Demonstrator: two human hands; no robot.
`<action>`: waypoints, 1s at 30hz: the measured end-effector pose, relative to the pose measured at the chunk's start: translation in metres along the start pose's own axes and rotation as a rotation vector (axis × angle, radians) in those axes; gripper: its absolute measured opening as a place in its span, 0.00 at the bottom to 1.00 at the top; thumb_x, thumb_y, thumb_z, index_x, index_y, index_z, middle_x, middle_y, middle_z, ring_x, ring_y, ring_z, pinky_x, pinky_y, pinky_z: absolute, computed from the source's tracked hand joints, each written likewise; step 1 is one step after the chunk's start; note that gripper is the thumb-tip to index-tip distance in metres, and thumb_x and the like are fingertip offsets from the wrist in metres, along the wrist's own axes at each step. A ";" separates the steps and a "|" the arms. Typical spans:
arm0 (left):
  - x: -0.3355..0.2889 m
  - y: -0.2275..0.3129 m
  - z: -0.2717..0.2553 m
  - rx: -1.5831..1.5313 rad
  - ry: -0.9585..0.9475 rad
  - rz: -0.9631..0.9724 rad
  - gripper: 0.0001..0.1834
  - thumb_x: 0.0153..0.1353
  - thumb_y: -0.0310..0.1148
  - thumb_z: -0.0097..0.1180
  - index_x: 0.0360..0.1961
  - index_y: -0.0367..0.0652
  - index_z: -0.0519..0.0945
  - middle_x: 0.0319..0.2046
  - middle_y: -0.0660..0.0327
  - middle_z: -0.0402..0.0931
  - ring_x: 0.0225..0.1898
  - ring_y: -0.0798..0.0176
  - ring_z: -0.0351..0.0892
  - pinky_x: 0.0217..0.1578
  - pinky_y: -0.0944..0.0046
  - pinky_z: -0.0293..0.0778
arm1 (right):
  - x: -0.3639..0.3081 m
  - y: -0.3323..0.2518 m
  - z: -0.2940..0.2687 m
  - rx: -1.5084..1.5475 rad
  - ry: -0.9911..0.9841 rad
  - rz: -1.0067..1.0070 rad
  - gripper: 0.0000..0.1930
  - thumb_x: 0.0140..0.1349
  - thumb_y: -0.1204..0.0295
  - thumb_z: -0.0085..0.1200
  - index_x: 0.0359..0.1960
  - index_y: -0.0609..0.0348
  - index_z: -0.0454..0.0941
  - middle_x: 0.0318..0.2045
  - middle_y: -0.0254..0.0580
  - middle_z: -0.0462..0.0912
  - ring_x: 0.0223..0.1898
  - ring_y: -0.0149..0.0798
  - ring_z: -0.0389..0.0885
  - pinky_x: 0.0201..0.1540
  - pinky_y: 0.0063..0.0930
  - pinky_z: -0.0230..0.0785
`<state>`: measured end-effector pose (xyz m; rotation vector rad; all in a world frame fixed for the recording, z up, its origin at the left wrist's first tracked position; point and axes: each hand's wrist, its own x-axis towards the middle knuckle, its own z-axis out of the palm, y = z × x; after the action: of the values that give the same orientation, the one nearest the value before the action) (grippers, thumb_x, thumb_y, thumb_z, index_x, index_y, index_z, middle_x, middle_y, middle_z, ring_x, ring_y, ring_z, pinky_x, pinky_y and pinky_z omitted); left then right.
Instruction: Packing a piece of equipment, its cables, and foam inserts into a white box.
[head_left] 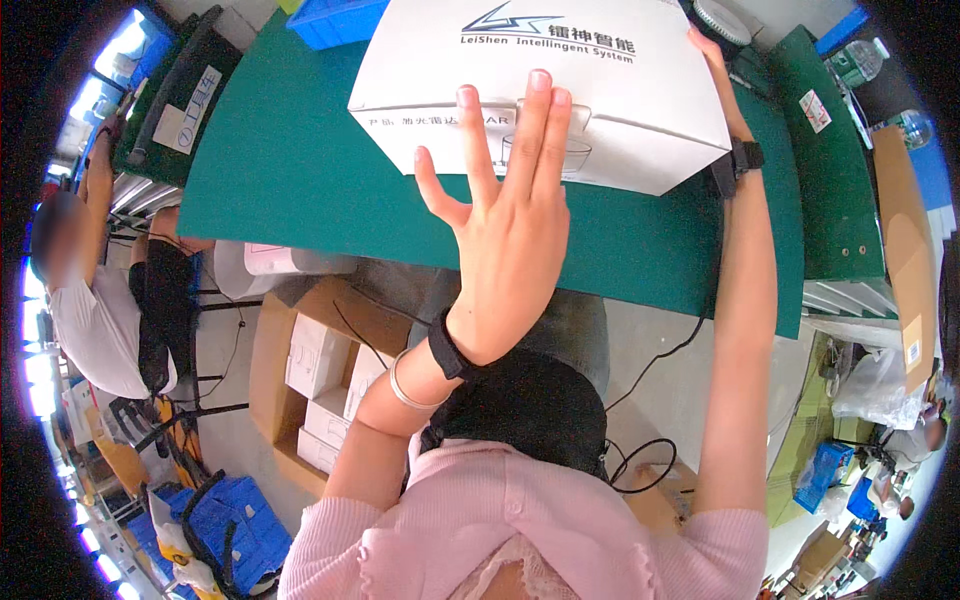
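A white cardboard box with dark printing on its lid lies on the green table, its front face toward me. My left hand lies across that front, palm down, fingers stretched out and apart. Three fingertips reach onto the front edge of the lid, and the thumb points off to the left. Along the right side of the box is my right hand, its visible fingers stretched out near the far right corner. Part of that hand is hidden by the box. Black bands circle both wrists.
A blue bin stands behind the box on the left, and a round white-and-black device at the back right. Below the table, an open carton holds several white boxes. A black cable hangs down. Another person sits at left.
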<state>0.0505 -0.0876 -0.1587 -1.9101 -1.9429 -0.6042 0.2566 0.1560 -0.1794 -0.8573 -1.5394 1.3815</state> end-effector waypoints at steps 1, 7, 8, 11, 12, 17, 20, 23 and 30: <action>0.001 0.000 0.000 0.013 0.003 -0.003 0.46 0.50 0.31 0.59 0.71 0.51 0.53 0.73 0.67 0.44 0.72 0.39 0.35 0.60 0.29 0.36 | -0.001 -0.001 0.002 -0.040 -0.028 -0.061 0.22 0.70 0.53 0.38 0.50 0.57 0.74 0.34 0.33 0.80 0.32 0.22 0.79 0.30 0.16 0.72; 0.000 0.001 0.004 -0.045 0.084 -0.045 0.36 0.52 0.27 0.51 0.67 0.54 0.63 0.70 0.74 0.53 0.71 0.47 0.46 0.62 0.32 0.34 | -0.007 -0.018 0.025 0.024 0.022 -0.110 0.20 0.70 0.56 0.40 0.46 0.61 0.75 0.33 0.35 0.79 0.31 0.25 0.76 0.32 0.18 0.68; 0.001 0.001 0.006 -0.028 0.095 -0.045 0.36 0.52 0.27 0.50 0.67 0.54 0.63 0.70 0.74 0.53 0.71 0.47 0.46 0.62 0.32 0.34 | -0.009 -0.021 0.027 0.023 0.028 -0.112 0.20 0.70 0.56 0.40 0.46 0.61 0.75 0.33 0.35 0.79 0.32 0.25 0.76 0.33 0.18 0.68; 0.003 0.002 0.006 -0.052 0.100 -0.044 0.38 0.51 0.27 0.52 0.67 0.55 0.63 0.70 0.76 0.52 0.71 0.46 0.46 0.61 0.31 0.33 | -0.014 -0.031 0.033 0.017 0.039 -0.120 0.21 0.70 0.56 0.40 0.47 0.62 0.75 0.35 0.36 0.78 0.33 0.25 0.76 0.35 0.19 0.68; 0.003 0.001 0.004 -0.089 0.077 -0.050 0.39 0.50 0.27 0.52 0.67 0.55 0.63 0.70 0.76 0.52 0.71 0.46 0.45 0.61 0.30 0.33 | -0.017 -0.033 0.035 0.014 0.043 -0.117 0.21 0.70 0.56 0.39 0.48 0.62 0.74 0.35 0.36 0.78 0.34 0.26 0.76 0.35 0.19 0.67; 0.006 -0.009 -0.017 -0.145 -0.066 0.068 0.39 0.55 0.34 0.57 0.69 0.45 0.56 0.69 0.57 0.52 0.69 0.43 0.47 0.61 0.39 0.46 | -0.028 -0.042 0.043 -0.007 0.053 -0.118 0.22 0.71 0.55 0.38 0.50 0.62 0.73 0.38 0.37 0.78 0.37 0.27 0.75 0.39 0.20 0.67; 0.002 -0.020 -0.034 -0.332 -0.166 0.115 0.44 0.50 0.29 0.61 0.69 0.44 0.56 0.70 0.53 0.50 0.70 0.36 0.38 0.60 0.37 0.43 | -0.035 -0.046 0.051 -0.015 0.062 -0.091 0.23 0.71 0.54 0.38 0.51 0.63 0.73 0.40 0.37 0.78 0.38 0.27 0.75 0.41 0.20 0.67; -0.003 -0.037 -0.048 -0.393 -0.138 0.119 0.37 0.48 0.27 0.61 0.64 0.45 0.67 0.70 0.54 0.51 0.70 0.36 0.39 0.62 0.37 0.40 | -0.043 -0.051 0.059 -0.027 0.065 -0.089 0.24 0.71 0.54 0.37 0.52 0.63 0.72 0.42 0.38 0.78 0.40 0.28 0.75 0.43 0.20 0.66; -0.019 -0.075 -0.058 -0.193 0.042 0.006 0.30 0.47 0.23 0.59 0.56 0.42 0.73 0.66 0.50 0.59 0.69 0.40 0.47 0.64 0.40 0.48 | -0.050 -0.071 0.061 -0.056 0.048 -0.086 0.26 0.72 0.53 0.35 0.55 0.64 0.71 0.45 0.39 0.78 0.44 0.29 0.75 0.47 0.21 0.66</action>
<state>-0.0264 -0.1348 -0.1239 -1.9978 -1.9123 -0.8501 0.2231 0.0768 -0.1171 -0.8421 -1.5666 1.2531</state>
